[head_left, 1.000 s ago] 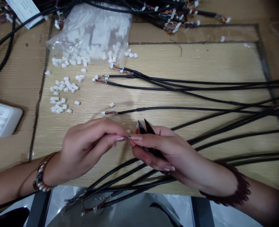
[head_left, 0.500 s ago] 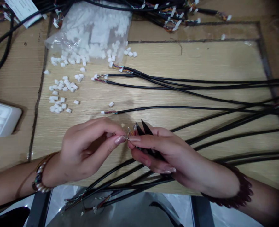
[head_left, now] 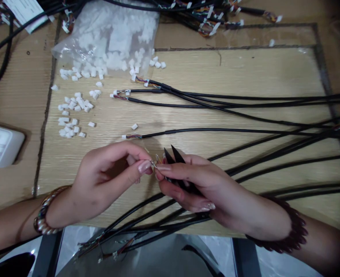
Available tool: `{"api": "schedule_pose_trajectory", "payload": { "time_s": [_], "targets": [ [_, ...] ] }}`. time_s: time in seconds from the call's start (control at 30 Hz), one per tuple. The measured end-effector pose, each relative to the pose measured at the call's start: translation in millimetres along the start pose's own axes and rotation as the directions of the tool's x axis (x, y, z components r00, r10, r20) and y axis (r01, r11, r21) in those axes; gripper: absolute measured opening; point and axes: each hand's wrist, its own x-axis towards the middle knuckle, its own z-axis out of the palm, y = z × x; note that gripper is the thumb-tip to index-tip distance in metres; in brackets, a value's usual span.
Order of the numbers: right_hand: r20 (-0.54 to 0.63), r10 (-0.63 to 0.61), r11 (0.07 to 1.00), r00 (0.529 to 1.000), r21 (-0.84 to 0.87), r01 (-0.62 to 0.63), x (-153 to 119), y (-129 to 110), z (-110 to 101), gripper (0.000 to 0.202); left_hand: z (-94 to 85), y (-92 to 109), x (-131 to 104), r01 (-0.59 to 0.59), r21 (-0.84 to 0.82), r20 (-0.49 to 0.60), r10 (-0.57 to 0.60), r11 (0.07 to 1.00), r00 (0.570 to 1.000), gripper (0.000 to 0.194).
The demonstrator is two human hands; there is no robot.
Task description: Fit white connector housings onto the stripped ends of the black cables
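My left hand pinches the tip of a thin wire between thumb and forefinger. Facing it, my right hand grips black pointed tweezers, whose two tips stick up apart above the fingers, and pinches the fine coloured wires at a cable's end. The fingertips of both hands almost meet. Just beyond them lies a black cable with a white connector on its end. A single loose white connector rests above that. The rest of the held cable is hidden by my right hand.
Loose white connectors are scattered at the left, below a clear bag full of them. More black cables cross the board at the right. Bare-ended cables overhang the front edge. A white device sits far left; bundled cables lie at the back.
My left hand has shifted slightly left and up, and more wire shows between the fingertips. My right hand has hardly moved. The whole view has shifted slightly.
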Motion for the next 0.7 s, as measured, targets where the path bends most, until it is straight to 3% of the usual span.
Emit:
{"api": "schedule_pose_trajectory", "payload": {
  "time_s": [0.27, 0.7],
  "targets": [
    [-0.005, -0.002, 1.000, 1.000, 0.030, 0.002, -0.2, -0.8, -0.2, 0.035, -0.7, -2.5, 4.2, 0.040, -0.129, 0.022, -0.037, 0.991, 0.999, 0.006],
    [-0.009, 0.012, 1.000, 1.000, 0.005, -0.012, -0.4, -0.3, 0.3, 0.033, -2.0, -3.9, 3.7, 0.003, -0.061, 0.012, -0.002, 0.998, 1.000, 0.003]
  ]
}}
